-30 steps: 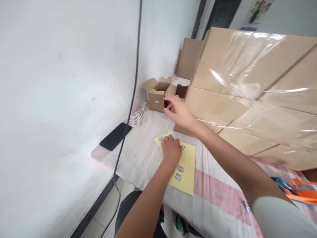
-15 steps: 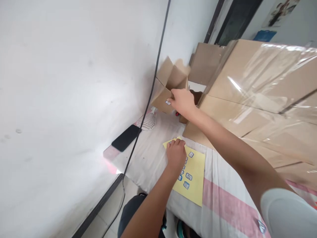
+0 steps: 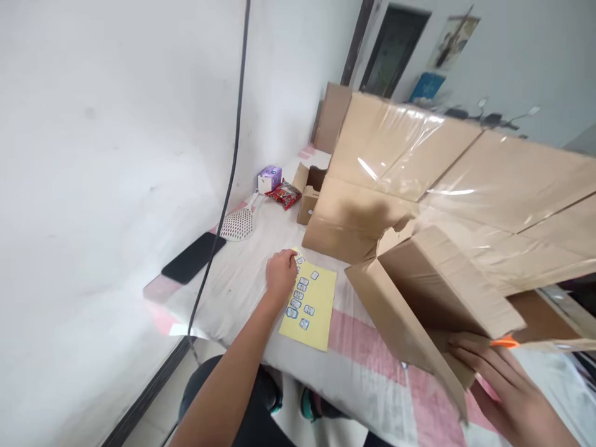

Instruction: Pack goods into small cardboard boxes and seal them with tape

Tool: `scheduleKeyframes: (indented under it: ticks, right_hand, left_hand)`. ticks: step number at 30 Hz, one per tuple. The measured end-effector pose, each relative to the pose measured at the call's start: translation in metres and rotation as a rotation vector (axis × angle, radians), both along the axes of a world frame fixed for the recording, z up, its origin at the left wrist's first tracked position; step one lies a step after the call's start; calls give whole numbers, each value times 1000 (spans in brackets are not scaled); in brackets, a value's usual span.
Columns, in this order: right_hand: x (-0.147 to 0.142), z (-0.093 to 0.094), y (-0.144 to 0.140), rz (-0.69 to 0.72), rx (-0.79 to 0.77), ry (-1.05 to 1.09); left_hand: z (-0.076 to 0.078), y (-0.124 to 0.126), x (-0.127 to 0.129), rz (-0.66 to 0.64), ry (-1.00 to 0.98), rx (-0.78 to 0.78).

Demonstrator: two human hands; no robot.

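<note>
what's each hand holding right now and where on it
The right hand holds the open cardboard box by its lower near edge. The left hand holds nothing; it presses on the top of the yellow sticker sheet.

White wall (image 3: pixel 93 124) left, black cable (image 3: pixel 228 186) hanging down it. Dark doorway (image 3: pixel 391 53) far. Pink-striped cloth (image 3: pixel 363 347) covering table.

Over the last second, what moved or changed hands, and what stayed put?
The right hand took the small open cardboard box from beside the wall, lifted it and carried it back near the body, where its grip now holds the box tilted. With the box gone, a purple pack and red packet show. The left hand stayed pressed on the yellow sticker sheet.
</note>
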State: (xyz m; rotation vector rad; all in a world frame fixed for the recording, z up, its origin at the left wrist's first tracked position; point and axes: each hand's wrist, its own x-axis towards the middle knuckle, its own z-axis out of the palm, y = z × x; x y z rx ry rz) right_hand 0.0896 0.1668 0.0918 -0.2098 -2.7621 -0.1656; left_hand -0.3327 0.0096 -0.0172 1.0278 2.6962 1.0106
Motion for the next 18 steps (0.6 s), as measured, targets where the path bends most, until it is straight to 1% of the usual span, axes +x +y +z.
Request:
scheduleKeyframes:
  ticks: [1, 2, 3, 5, 7, 8, 10, 11, 12, 13, 15, 17, 18]
  right_hand:
    - [6, 3, 10, -34, -23, -53]
    - [6, 9, 17, -44, -38, -92]
    - [-1, 19, 22, -46, -39, -101]
    - [-30, 45, 24, -102, -10, -14]
    - [-81, 72, 18, -145, 33, 163]
    - [-115, 84, 12, -140, 48, 226]
    - [-197, 100, -4, 16, 24, 191]
    - [-245, 103, -13, 81, 9, 91]
    - [-294, 103, -22, 88, -8, -31]
    - [-345, 99, -31, 71, -30, -146]
    - [-443, 83, -44, -39, -103, -333]
    - [-527, 61, -47, -104, -142, -349]
    - [-562, 50, -45, -140, -153, -324]
  left_hand:
    - [1, 1, -1, 22, -3, 35]
    - [1, 2, -1, 35, -7, 66]
    - [1, 2, -1, 44, -12, 92]
    - [1, 0, -1, 60, -19, 130]
    - [2, -3, -2, 76, -23, 147]
    - [2, -4, -2, 84, -24, 149]
    - [2, -6, -4, 100, -24, 144]
    - [2, -6, -6, 104, -23, 140]
    - [2, -6, -7, 105, -22, 135]
    - [1, -5, -8, 101, -22, 129]
    - [-1, -3, -8, 81, -18, 118]
    - [-3, -3, -3, 40, -3, 108]
    - [-5, -3, 3, 10, 11, 102]
